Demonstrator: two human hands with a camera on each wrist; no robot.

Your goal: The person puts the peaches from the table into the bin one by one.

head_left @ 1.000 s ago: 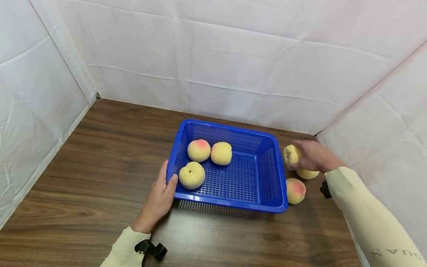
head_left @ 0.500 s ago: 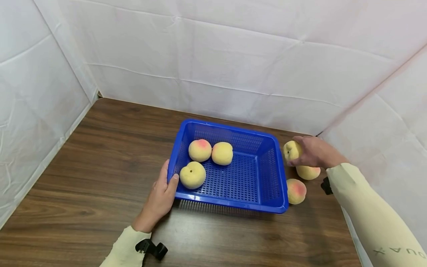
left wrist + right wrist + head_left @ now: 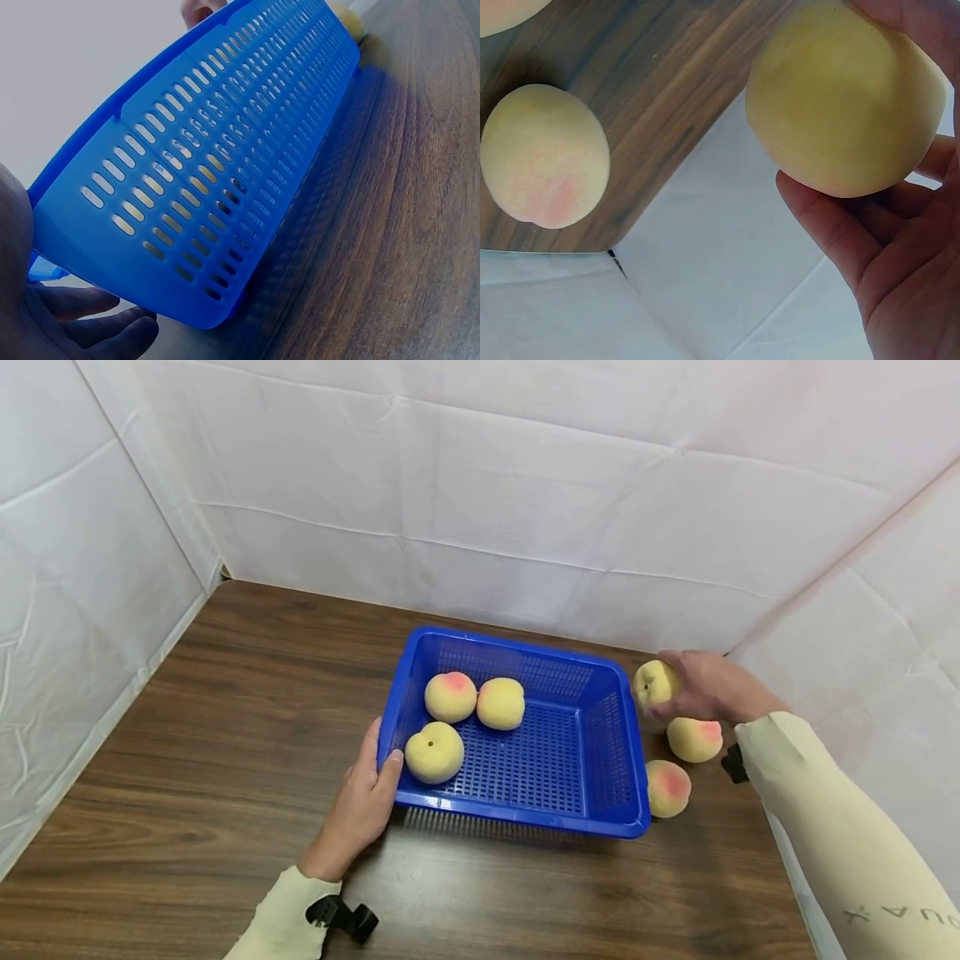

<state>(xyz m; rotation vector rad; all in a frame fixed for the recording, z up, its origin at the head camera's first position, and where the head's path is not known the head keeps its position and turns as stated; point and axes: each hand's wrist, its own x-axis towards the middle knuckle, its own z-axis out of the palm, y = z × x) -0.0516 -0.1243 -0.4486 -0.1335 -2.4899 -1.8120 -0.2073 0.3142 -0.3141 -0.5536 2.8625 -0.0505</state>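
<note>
Currently the right grip (image 3: 701,685) is curled around a yellow peach (image 3: 655,683), pinching it between thumb and fingers just outside the far right corner of the blue basket (image 3: 517,822). Seen from the right wrist, the fruit sits snugly against the fingers, with a thumb or fingertip at its lower side, and seems raised above the desk (image 3: 247,735). The left grip (image 3: 365,793) pinches the basket at its left end, near the front corner, thumb over the rim and fingers along the outer wall; the left wrist view shows those fingers beside the slotted side.

Inside the basket, three fruits gather toward the left: a pink-topped peach (image 3: 450,697) touches or nearly touches a paler peach (image 3: 501,703) at its right, while a dimpled peach (image 3: 435,752) lies in front of them, near the left thumb. On the desk to the right of the basket are two more: a pink-tipped peach (image 3: 695,740) below the right grip, and nearer the person a blushed peach (image 3: 669,789) close against the basket's wall, partly hidden by its rim. Pale sleeves (image 3: 832,818) cover both arms, and white sheeting (image 3: 487,485) hangs behind the wood-grained desk
</note>
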